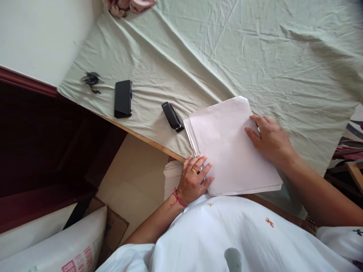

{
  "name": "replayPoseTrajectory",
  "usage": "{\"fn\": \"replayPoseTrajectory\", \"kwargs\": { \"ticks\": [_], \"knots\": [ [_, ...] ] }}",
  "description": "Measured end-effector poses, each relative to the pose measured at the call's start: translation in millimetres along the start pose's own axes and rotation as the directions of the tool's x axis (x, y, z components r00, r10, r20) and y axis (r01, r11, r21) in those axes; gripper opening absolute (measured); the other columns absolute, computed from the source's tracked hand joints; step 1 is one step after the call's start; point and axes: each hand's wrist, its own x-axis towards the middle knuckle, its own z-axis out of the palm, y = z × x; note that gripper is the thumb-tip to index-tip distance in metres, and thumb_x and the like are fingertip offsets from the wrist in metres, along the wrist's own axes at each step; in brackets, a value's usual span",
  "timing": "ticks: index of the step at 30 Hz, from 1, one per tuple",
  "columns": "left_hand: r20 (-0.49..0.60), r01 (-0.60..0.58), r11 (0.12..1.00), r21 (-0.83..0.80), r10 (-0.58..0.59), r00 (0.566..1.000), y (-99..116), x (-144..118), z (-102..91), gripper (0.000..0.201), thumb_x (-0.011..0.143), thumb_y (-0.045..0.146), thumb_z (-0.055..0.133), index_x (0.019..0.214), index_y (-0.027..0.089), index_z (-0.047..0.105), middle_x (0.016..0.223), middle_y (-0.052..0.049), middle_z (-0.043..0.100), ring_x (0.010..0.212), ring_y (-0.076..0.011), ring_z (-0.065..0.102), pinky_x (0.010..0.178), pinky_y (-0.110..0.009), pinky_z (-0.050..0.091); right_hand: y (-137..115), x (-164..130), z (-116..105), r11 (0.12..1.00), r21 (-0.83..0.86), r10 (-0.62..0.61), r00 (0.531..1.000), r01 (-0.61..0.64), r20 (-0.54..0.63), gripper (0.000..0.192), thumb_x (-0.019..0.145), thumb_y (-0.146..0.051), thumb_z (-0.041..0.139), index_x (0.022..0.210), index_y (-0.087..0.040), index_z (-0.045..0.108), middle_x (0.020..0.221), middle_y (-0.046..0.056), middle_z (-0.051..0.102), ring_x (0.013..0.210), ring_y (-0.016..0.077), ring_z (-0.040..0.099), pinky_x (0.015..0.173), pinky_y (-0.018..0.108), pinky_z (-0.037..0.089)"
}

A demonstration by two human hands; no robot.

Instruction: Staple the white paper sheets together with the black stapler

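A stack of white paper sheets [227, 147] lies on a pale green bedsheet [227, 49] at the near edge of the bed. My left hand [194, 179], with a ring and a red wrist thread, rests on the stack's near left corner, fingers spread on the sheet edges. My right hand [269, 138] lies flat on the right side of the stack, pressing it down. A black stapler [172, 116] sits just left of the stack, apart from both hands.
A black phone or case [123, 98] lies further left on the sheet, with a small bunch of keys [91, 80] beyond it. Pink cloth [127, 5] sits at the far edge. White sacks [56, 245] and cardboard stand on the floor below left.
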Motion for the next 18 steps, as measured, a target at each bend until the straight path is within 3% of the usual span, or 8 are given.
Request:
{"fn": "replayPoseTrajectory", "kwargs": {
  "ticks": [4,9,14,18],
  "knots": [
    [0.057,-0.086,0.996,-0.024,0.087,0.995,-6.4,-8.1,-6.5,0.043,0.112,0.048,0.071,0.15,0.027,0.078,0.158,-0.015,0.079,0.159,-0.0313,0.065,0.146,-0.055,0.027,-1.0,-3.3,0.6,0.998,-0.017,0.054,0.998,-0.054,-0.022,0.061,0.108,-0.05,0.053,0.163,-0.024,0.063,0.138,0.018,0.081,0.124,0.0431,0.075,0.093,0.056,0.06],
    [0.097,-0.072,0.997,-0.011,0.073,0.993,-12.6,-14.1,-7.4,0.042,0.111,0.041,0.073,0.15,0.025,0.078,0.16,-0.017,0.077,0.16,-0.0313,0.064,0.144,-0.053,0.032,-3.9,-6.3,-3.9,0.984,-0.071,0.172,0.975,-0.163,0.14,0.062,0.107,-0.052,0.055,0.158,-0.019,0.066,0.127,0.021,0.084,0.112,0.0447,0.079,0.094,0.057,0.059],
    [0.08,-0.051,0.999,-0.016,0.052,0.995,-9.9,-13.9,-5.7,0.042,0.109,0.036,0.077,0.148,0.022,0.077,0.158,-0.019,0.077,0.158,-0.0332,0.066,0.142,-0.055,0.036,-7.4,-5.5,-3.6,0.98,0.124,0.136,0.98,-0.155,0.148,0.066,0.102,-0.055,0.063,0.157,-0.019,0.067,0.126,0.02,0.084,0.11,0.0433,0.079,0.095,0.057,0.061],
    [0.064,-0.048,0.999,0.018,0.046,0.997,-6.0,-13.9,-6.0,0.038,0.111,0.037,0.074,0.146,0.022,0.076,0.155,-0.018,0.079,0.155,-0.0322,0.068,0.14,-0.054,0.039,1.8,-7.7,-7.3,0.913,0.354,0.145,0.973,-0.202,0.181,0.065,0.098,-0.055,0.072,0.155,-0.024,0.067,0.112,0.014,0.086,0.103,0.0387,0.08,0.091,0.054,0.064]
  ]
}}
